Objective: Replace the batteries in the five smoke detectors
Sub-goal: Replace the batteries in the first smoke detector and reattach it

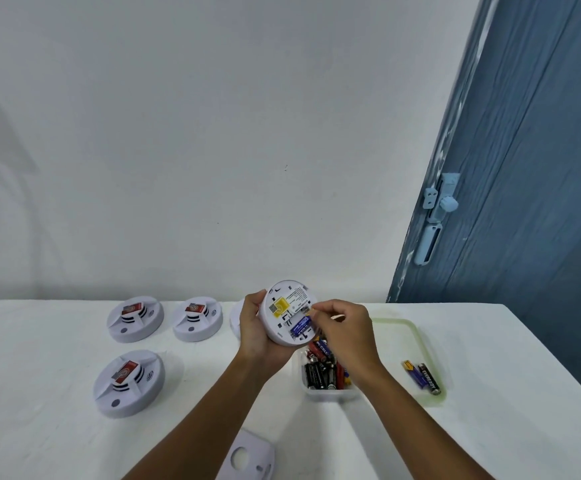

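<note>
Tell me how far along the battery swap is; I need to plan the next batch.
Early. Two batteries lie on the green lid, likely old ones already pulled. In hand: the left hand holds an opened detector while the right hand works at its blue battery. Three detectors on the table look untouched, and a fourth is mostly hidden. Its cover lies off.

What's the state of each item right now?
held detector: back up, battery bay open, blue battery seated
left hand: grips detector
right hand: pinching at bay
three table detectors: face up, untouched
battery tub: open, full
door: shut
</note>
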A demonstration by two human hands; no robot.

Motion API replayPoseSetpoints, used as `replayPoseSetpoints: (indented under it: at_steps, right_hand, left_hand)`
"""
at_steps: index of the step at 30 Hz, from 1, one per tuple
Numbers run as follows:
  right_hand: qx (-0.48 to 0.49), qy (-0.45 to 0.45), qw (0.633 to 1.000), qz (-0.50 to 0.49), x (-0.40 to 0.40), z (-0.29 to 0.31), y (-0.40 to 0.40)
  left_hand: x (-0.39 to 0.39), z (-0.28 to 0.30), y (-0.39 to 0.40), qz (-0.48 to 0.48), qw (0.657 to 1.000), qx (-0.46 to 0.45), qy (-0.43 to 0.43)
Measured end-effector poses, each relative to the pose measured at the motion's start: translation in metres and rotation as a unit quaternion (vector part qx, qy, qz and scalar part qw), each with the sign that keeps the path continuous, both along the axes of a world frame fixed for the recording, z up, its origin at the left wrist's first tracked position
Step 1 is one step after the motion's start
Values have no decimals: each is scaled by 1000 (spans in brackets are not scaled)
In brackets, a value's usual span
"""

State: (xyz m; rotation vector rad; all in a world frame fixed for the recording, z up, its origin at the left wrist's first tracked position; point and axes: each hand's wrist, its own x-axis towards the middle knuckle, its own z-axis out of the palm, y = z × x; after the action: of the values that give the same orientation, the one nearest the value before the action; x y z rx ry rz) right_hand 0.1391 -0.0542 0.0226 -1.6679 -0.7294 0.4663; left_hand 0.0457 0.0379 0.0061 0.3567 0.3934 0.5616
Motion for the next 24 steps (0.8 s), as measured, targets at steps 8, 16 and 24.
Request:
replayPoseSetpoints:
  at_steps: [8, 16, 24]
  right_hand:
    - [14, -99, 994, 53, -14, -17, -3]
    - [17, -289, 956, 54, -12, -36, -5]
    - [-4, -324, 941, 94, 6, -37, -9]
  left_hand:
    - [-4, -1, 3, 21, 1000, -5, -10]
    - [-2, -2, 8, 15, 999, -2, -36]
    - [-1, -3, 7, -5, 1000, 9, -25]
